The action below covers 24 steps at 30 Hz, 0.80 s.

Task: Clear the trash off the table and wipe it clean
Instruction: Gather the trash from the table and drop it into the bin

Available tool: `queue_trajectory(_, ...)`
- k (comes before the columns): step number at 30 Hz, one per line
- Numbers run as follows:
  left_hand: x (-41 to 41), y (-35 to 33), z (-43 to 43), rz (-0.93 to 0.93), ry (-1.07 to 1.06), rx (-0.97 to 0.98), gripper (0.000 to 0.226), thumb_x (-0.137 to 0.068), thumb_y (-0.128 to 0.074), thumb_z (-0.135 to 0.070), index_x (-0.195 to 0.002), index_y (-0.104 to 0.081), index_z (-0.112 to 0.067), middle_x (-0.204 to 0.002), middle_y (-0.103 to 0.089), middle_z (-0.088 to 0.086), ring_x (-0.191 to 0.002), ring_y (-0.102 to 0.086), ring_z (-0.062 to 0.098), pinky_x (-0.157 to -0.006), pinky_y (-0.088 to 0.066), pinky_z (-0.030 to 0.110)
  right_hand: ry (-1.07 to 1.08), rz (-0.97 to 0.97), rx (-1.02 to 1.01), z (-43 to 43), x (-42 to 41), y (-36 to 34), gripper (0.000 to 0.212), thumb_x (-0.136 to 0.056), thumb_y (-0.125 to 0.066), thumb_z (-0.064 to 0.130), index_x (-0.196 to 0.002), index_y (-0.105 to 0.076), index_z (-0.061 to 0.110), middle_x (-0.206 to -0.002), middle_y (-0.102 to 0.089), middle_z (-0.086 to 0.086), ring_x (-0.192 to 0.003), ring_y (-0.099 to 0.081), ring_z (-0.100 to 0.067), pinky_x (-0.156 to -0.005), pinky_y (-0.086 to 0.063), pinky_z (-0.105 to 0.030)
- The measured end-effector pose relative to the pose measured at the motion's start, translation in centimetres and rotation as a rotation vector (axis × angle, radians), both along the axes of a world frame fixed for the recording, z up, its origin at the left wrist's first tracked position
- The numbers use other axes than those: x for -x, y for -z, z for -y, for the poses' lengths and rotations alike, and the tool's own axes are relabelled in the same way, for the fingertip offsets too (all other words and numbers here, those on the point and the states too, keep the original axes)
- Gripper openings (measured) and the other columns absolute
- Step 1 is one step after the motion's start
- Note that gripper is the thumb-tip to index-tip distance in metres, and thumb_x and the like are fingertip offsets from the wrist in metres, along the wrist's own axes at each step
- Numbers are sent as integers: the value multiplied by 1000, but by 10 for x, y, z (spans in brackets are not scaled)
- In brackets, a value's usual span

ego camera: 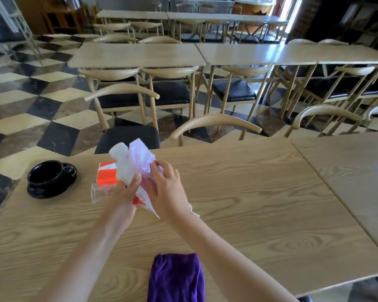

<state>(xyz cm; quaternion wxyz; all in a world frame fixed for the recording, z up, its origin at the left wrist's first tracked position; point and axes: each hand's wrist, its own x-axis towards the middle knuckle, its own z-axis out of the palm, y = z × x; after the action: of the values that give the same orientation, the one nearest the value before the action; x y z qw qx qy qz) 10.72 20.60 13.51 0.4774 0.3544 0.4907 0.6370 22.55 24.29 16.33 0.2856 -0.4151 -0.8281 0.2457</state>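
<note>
Left hand (123, 192): grip closed on the crumpled white plastic bag (135, 166), above the desk's (249, 192) far-left part.
Right hand (167, 188): fingers pinching the same bag.
Purple folded cloth (176, 277): near edge.

No text can be read anywhere (too blurred).
</note>
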Motion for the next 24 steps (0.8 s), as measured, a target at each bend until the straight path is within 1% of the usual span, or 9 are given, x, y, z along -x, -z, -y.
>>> queue_trajectory(2,10,-4,11,29,-36,7,19,-87,-59,-33,-98,-72,-24,-91,-74,9,-79,-70,21,-66,-51,38,-93,11,25,8,13,5,47,-95,-45,24,-139,-39,9,-149,-34,-7,-127,-37,-30,-104,-37,-36)
queue_trajectory(5,32,-2,34,57,-76,66,53,-83,-62,-40,-125,-57,-7,-123,-56,34,-112,-56,45,-85,-40,54,-264,45,99,25,33,11,56,-98,-38,23,-149,-18,12,-160,-11,-1,-147,-8,-18,-120,-15,-35)
queue_trajectory(7,47,0,50,66,-81,84,57,-87,-58,-40,-131,-50,-4,-131,-53,31,-125,-48,45,-98,-37,58,-349,60,124,36,47,13,58,-98,-36,21,-150,-12,11,-160,-4,-1,-148,2,-16,-121,-6,-34)
queue_trajectory(10,69,1,69,53,-89,92,51,-90,-55,-38,-131,-52,-8,-129,-59,21,-120,-58,32,-91,-51,42,-448,48,161,51,66,11,58,-100,-36,20,-150,-10,9,-160,-1,-3,-147,7,-17,-121,2,-29)
queue_trajectory(12,83,1,80,46,-95,77,42,-89,-55,-38,-120,-63,-11,-120,-67,14,-111,-65,24,-79,-57,27,-516,-17,230,61,77,5,56,-100,-37,16,-150,-13,8,-159,-3,-2,-145,10,-9,-116,6,-14)
queue_trajectory(14,97,3,92,24,-127,84,38,-89,-55,-41,-113,-67,-15,-114,-71,6,-105,-68,17,-76,-56,23,-567,-104,312,69,85,-1,50,-98,-37,7,-146,-24,3,-158,-15,-4,-143,3,-1,-109,3,-1)
queue_trajectory(17,117,10,111,54,-227,93,45,-85,-60,-40,-118,-64,-10,-116,-67,12,-108,-64,27,-84,-51,35,-575,-150,420,83,100,-3,46,-97,-36,5,-142,-36,7,-157,-23,-4,-145,-13,-8,-116,-16,-18)
queue_trajectory(20,134,16,135,75,-282,92,41,-85,-61,-36,-115,-64,-8,-111,-65,16,-106,-60,33,-88,-40,47,-545,-172,486,102,118,2,44,-97,-38,10,-141,-41,16,-155,-27,4,-143,-20,-4,-115,-23,-22)
queue_trajectory(24,152,15,173,31,-306,79,24,-93,-52,-23,-104,-70,-12,-100,-73,10,-92,-69,23,-77,-52,35,-520,-180,495,134,146,8,42,-97,-40,8,-137,-48,15,-150,-38,4,-138,-32,-4,-112,-29,-19)
